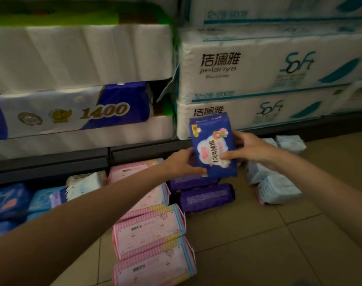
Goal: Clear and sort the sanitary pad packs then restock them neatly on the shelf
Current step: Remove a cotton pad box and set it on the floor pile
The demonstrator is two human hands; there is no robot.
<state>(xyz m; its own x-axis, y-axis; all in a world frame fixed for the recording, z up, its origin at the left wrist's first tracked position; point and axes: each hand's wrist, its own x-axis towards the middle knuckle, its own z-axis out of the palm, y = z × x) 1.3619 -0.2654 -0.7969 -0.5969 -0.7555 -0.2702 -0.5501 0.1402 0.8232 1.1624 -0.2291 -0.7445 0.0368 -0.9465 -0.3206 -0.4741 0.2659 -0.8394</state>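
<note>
Holding one dark blue pad pack (214,145) upright with both hands, the person is keeping it in the middle right of the frame, just above two purple packs (204,194) that are lying on the tiled floor (258,234). The left hand (183,162) is clamped on the lower left edge of the pack and the right hand (248,148) is closed on its right side, with the thumb pressing on the printed front. I think the front is facing the person so that the print can be read and the kind can be decided.

The floor is serving as a sorting place, it seems. Pink striped packs (153,234) are lying in a row from the centre down to the bottom of the frame, pale blue packs (277,182) are gathered at the right, and mixed blue packs (12,201) are resting at the lower left under the dark shelf edge (47,162). Each colour is lying apart from the others, probably to make restocking easier. Big tissue roll bundles (248,67) are filling the shelves in the upper half.

Judging from this, sorting is in progress and the restocking is not yet begun.
</note>
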